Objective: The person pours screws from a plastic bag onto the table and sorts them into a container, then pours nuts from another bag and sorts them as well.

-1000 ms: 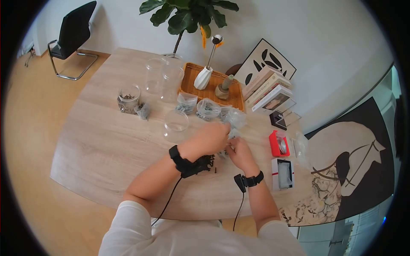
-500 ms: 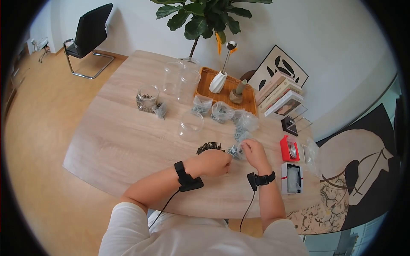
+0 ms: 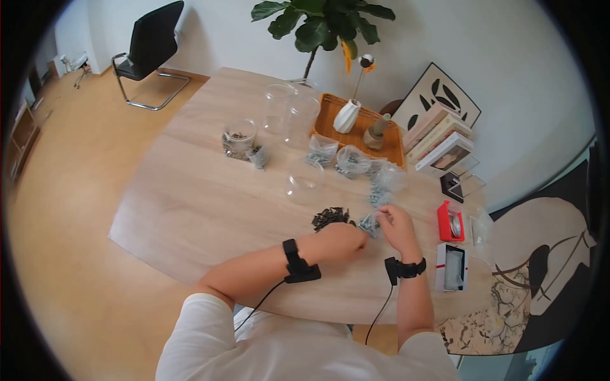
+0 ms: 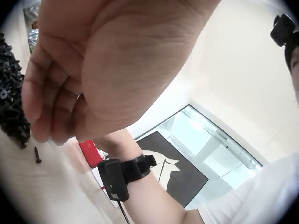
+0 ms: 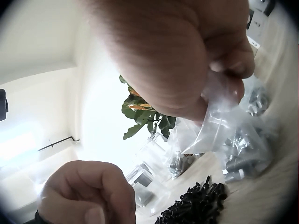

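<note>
My right hand (image 3: 396,230) pinches the gathered top of a clear plastic bag (image 5: 245,149) of silver bolts, which sits low over the table. To its left, my left hand (image 3: 342,241) hovers at the near side of a heap of black screws (image 3: 330,218). Its fingers are curled in, and nothing shows between them in the right wrist view, where the left hand (image 5: 88,193) looks like a loose fist. One loose black screw (image 4: 37,155) lies beside the heap in the left wrist view.
Several bags of hardware (image 3: 352,161) line the front of a wicker tray (image 3: 328,124). A clear jar (image 3: 305,182) stands behind the heap; a part-filled jar (image 3: 239,145) is farther left. On the right are a red box (image 3: 443,221) and a white box (image 3: 440,270).
My left hand has come away from the bag toward me, baring the black heap. My right hand stays at the bag. The head view has shifted, so the table appears farther right.
</note>
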Motion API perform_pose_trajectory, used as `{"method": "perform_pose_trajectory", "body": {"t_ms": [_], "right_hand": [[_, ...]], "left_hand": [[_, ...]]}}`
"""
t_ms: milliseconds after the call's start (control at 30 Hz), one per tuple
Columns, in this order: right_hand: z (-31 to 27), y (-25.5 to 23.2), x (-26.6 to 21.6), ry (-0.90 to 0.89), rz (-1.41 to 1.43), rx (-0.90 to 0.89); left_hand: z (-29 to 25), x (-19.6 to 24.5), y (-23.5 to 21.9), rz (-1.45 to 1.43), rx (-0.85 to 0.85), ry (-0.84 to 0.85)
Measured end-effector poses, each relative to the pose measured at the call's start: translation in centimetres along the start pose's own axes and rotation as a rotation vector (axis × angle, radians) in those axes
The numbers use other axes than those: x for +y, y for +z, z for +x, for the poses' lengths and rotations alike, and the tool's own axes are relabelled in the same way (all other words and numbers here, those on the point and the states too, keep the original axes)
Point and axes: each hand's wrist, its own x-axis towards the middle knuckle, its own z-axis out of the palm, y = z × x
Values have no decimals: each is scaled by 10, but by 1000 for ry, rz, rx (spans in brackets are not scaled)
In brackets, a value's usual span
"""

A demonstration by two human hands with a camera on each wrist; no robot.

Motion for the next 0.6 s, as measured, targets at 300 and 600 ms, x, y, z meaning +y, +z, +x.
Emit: {"method": "perform_pose_trajectory", "body": {"t_ms": [300, 600], "right_hand": [[-5, 9, 18, -54, 2, 42], [-12, -19, -69, -107, 167, -82]], "left_hand": [[1, 11, 4, 21, 153, -101], [-5, 25, -16, -28, 405, 16]]}}
